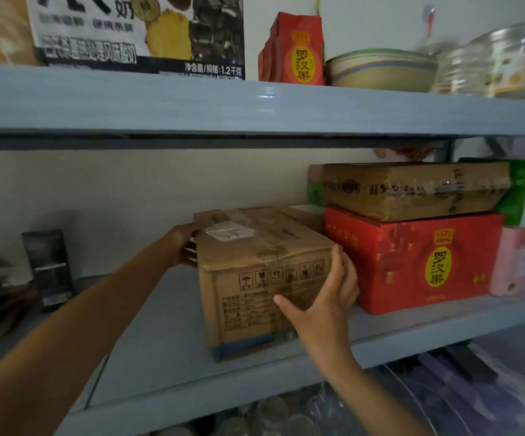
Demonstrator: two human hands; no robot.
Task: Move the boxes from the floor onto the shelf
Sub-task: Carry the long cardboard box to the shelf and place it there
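head | cardboard box (264,278): brown, worn, taped top with white label, handling symbols on front, blue strip at base; stands on grey shelf (167,357), just beside red box (412,262) | left hand (182,243) against its left side, finger curl unclear | right hand (324,297) spread flat on front right corner | pale wall (97,184) behind

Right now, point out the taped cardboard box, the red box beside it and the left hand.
taped cardboard box (242,309): head view, printed front face.
red box (396,265): head view, front face.
left hand (179,243): head view, back of the hand.
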